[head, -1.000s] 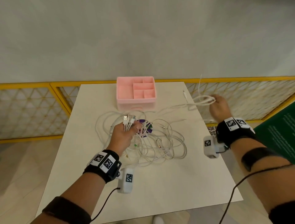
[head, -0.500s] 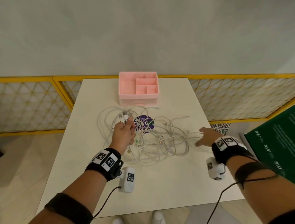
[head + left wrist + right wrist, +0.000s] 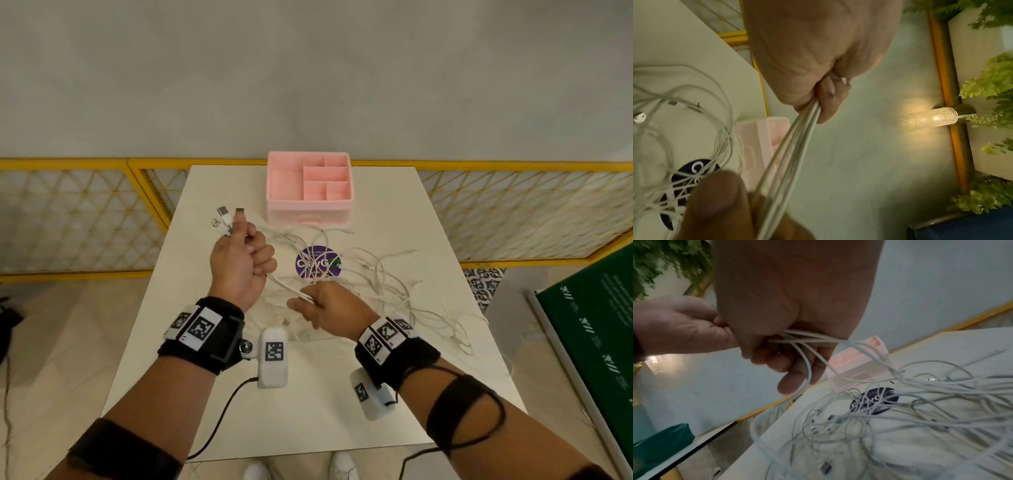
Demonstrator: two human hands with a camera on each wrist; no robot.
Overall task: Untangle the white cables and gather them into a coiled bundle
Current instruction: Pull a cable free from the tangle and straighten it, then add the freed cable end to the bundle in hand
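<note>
Several white cables (image 3: 373, 281) lie tangled across the middle and right of the white table (image 3: 342, 411). My left hand (image 3: 239, 260) is raised above the table's left side and grips a bunch of these cables; their USB plugs (image 3: 226, 217) stick up past the fingers. From that fist the strands (image 3: 789, 146) run taut down to my right hand (image 3: 329, 305), which grips the same bunch (image 3: 807, 339) just right of the left hand. The rest of the tangle (image 3: 910, 410) trails off behind the right hand.
A pink divided organiser box (image 3: 309, 190) stands at the table's far edge. A round purple sticker (image 3: 318, 263) lies under the cables. A yellow mesh fence (image 3: 85, 219) runs behind the table. A green board (image 3: 596, 335) lies on the floor at right.
My left hand has lifted the plug ends up and to the left. My right hand moved in from the table's right edge and took hold of the strands below the left hand.
</note>
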